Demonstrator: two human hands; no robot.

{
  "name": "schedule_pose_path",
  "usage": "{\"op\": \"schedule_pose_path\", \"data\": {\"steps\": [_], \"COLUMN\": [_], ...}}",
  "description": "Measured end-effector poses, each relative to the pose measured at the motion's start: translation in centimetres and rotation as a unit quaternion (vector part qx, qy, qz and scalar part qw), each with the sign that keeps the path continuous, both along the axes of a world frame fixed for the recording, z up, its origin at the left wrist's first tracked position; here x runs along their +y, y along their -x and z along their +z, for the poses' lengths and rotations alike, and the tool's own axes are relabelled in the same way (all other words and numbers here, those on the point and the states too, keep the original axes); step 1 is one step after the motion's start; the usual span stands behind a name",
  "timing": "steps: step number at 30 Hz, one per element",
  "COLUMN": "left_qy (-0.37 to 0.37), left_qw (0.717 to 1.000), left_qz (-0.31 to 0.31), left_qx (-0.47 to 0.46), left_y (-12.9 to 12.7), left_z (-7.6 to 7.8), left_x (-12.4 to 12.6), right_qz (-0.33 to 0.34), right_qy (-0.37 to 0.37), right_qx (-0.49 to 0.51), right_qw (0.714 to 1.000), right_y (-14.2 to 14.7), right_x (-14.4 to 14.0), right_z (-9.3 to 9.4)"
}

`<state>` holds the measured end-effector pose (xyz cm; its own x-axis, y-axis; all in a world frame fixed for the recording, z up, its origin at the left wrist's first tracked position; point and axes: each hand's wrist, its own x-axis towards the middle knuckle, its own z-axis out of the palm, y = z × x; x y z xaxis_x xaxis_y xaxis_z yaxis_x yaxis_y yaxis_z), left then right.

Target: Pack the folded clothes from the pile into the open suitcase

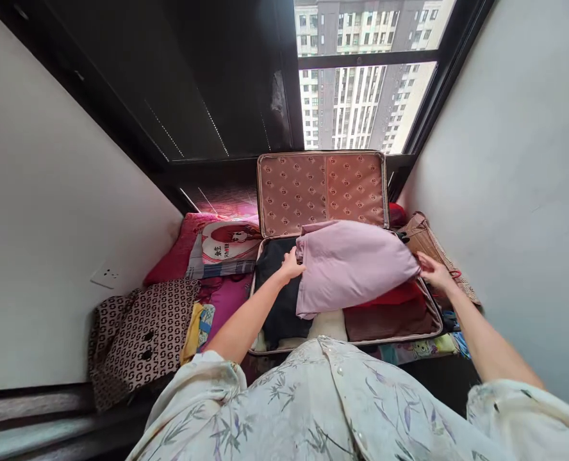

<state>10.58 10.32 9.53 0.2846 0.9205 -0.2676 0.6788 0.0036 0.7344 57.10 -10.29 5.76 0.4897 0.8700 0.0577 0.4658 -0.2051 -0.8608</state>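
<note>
A folded pink garment [352, 266] is stretched between my two hands, above an open suitcase [320, 194]. My left hand [291, 265] is closed on its left edge, and my right hand [436, 272] pinches its right corner. Below it in the case lie black clothing [277, 320] on the left, dark maroon clothing [390, 320] on the right and a cream piece [330, 323] between them. A bit of red cloth [404, 294] peeks out under the pink garment. The exact kind of garment does not show.
Left of the suitcase lie a printed cushion [227, 243], a patterned brown cloth [154, 333] and a yellow item [193, 333]. A woven brown bag [423, 240] leans by the right wall. Behind the lid are a dark panel and a window [361, 102].
</note>
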Motion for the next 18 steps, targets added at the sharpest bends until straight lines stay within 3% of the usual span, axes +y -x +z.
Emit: {"op": "schedule_pose_path", "data": {"steps": [2,4,7,10,13,18], "left_qy": [-0.036,-0.059,-0.071,-0.098,-0.115,-0.065], "left_qw": [0.997,0.991,0.978,0.969,0.968,0.973], "left_qz": [-0.025,-0.078,-0.158,-0.191,-0.175,-0.146], "left_qx": [0.070,0.093,0.113,0.125,0.141,0.168], "left_y": [0.1,0.3,0.4,-0.8,-2.7,-4.8], "left_z": [-2.3,-3.9,-4.7,-3.9,-2.6,-2.4], "left_x": [-2.7,-5.5,-7.6,-6.4,-3.7,-2.4], "right_qz": [-0.055,-0.108,-0.136,-0.106,-0.055,0.027], "right_qy": [0.035,0.044,0.019,0.015,0.008,0.012], "right_qx": [0.016,0.007,-0.049,-0.104,-0.154,-0.220], "right_qw": [0.998,0.993,0.989,0.989,0.986,0.975], "right_y": [-0.3,-0.2,0.7,2.1,3.3,5.0], "right_x": [-4.6,-7.3,-7.7,-4.5,0.0,7.1], "right_z": [-4.3,-7.0,-7.6,-6.0,-4.6,-4.4]}}
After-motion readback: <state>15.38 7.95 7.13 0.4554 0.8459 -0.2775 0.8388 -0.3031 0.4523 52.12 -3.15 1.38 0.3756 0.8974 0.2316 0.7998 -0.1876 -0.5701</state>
